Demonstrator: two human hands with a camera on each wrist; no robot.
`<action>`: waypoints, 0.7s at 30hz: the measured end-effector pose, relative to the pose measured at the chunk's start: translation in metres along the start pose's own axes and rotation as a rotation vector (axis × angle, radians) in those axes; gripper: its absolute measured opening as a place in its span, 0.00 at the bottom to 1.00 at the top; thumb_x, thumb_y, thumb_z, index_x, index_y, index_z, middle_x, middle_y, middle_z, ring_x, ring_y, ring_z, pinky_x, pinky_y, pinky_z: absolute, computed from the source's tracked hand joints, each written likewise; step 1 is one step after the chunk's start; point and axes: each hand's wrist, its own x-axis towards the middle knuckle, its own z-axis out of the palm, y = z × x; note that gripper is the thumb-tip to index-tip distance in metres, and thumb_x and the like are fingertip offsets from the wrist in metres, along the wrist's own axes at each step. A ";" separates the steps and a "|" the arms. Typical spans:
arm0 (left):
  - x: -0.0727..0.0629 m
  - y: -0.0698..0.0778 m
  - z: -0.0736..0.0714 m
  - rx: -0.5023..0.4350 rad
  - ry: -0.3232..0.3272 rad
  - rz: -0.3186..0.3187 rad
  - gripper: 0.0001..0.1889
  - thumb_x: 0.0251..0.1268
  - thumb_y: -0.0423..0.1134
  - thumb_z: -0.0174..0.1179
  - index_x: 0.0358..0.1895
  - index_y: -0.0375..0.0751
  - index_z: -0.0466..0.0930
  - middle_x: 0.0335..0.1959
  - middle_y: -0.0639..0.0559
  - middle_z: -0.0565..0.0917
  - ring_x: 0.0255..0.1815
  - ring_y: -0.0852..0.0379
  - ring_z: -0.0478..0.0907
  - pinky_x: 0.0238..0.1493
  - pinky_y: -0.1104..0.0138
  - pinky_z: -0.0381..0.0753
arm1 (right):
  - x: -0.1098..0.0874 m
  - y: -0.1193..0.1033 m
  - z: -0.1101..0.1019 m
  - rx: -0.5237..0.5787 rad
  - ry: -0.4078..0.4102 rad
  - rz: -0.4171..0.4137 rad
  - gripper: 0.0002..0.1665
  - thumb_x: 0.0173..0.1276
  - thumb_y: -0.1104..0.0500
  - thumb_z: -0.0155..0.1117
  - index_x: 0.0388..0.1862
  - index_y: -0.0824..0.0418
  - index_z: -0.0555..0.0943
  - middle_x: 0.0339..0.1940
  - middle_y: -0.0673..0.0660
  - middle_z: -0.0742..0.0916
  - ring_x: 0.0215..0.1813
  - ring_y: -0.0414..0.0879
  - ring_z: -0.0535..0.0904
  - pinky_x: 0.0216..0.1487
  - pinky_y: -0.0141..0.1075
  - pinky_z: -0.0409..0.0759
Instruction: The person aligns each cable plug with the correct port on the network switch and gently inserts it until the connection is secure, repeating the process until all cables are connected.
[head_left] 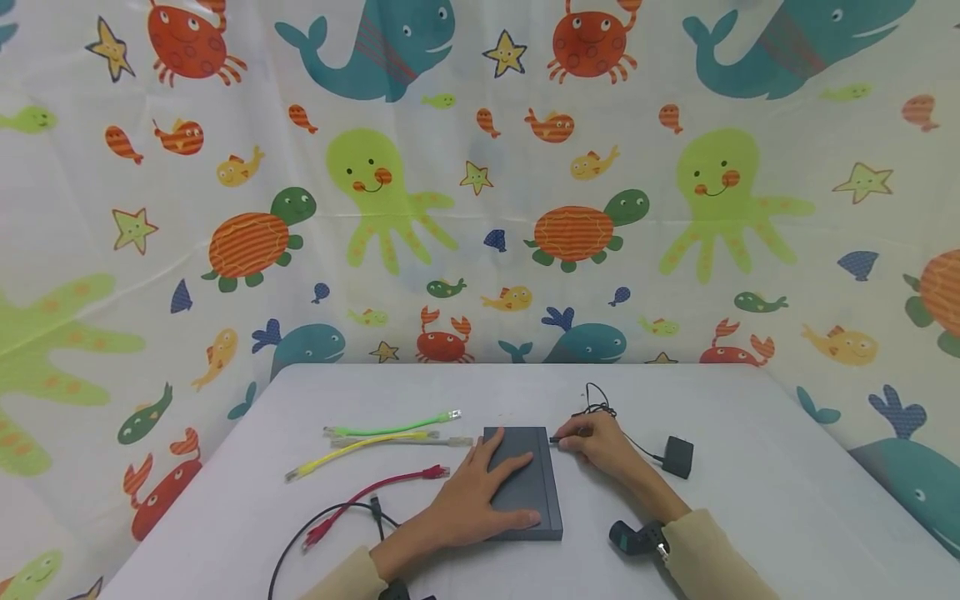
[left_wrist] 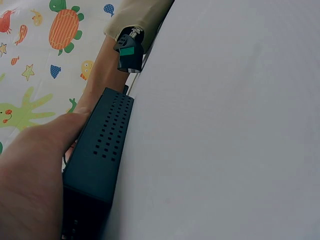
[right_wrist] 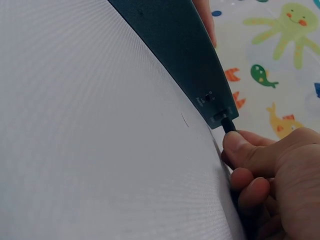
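Observation:
A flat dark grey box (head_left: 542,479), which looks like a network switch, lies on the table. My left hand (head_left: 472,502) rests on its top with the fingers spread. In the left wrist view, the box's side (left_wrist: 102,150) shows rows of vent holes. My right hand (head_left: 597,443) pinches a black power plug (right_wrist: 228,125) between thumb and fingers at the box's right side. The plug's tip is at a socket near the corner in the right wrist view; how deep it sits I cannot tell. Its thin black cord leads to a black power adapter (head_left: 678,457).
Left of the box lie a green cable (head_left: 397,425), a yellow cable (head_left: 360,450), a grey cable (head_left: 408,442) and a red cable (head_left: 375,487). A black cable (head_left: 288,546) curves near my left forearm. A patterned curtain (head_left: 480,208) hangs behind the white table (head_left: 750,500).

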 end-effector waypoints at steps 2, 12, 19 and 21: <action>0.000 0.000 0.000 0.002 0.000 0.002 0.40 0.49 0.81 0.47 0.69 0.83 0.54 0.81 0.55 0.42 0.79 0.35 0.40 0.62 0.29 0.59 | 0.000 0.000 0.000 -0.004 0.005 0.001 0.06 0.57 0.62 0.70 0.35 0.54 0.88 0.34 0.54 0.86 0.19 0.39 0.73 0.22 0.31 0.74; 0.000 0.000 -0.001 0.000 0.003 0.005 0.40 0.49 0.81 0.47 0.69 0.83 0.54 0.81 0.55 0.43 0.79 0.35 0.40 0.61 0.29 0.59 | -0.001 -0.003 0.002 -0.002 0.017 0.029 0.06 0.57 0.61 0.71 0.35 0.58 0.88 0.34 0.55 0.86 0.19 0.40 0.73 0.22 0.31 0.73; -0.001 0.000 -0.001 -0.003 0.005 0.008 0.40 0.50 0.81 0.47 0.70 0.83 0.54 0.81 0.54 0.43 0.79 0.35 0.40 0.61 0.29 0.59 | -0.001 -0.003 0.002 0.003 0.018 0.023 0.06 0.56 0.63 0.71 0.34 0.57 0.88 0.35 0.56 0.86 0.20 0.40 0.74 0.22 0.31 0.74; -0.001 0.000 -0.001 -0.001 0.004 0.006 0.40 0.49 0.81 0.47 0.70 0.83 0.54 0.81 0.54 0.43 0.79 0.35 0.40 0.61 0.29 0.58 | -0.001 -0.003 0.003 0.006 0.018 0.027 0.06 0.56 0.63 0.71 0.34 0.57 0.88 0.35 0.56 0.86 0.20 0.40 0.74 0.22 0.31 0.73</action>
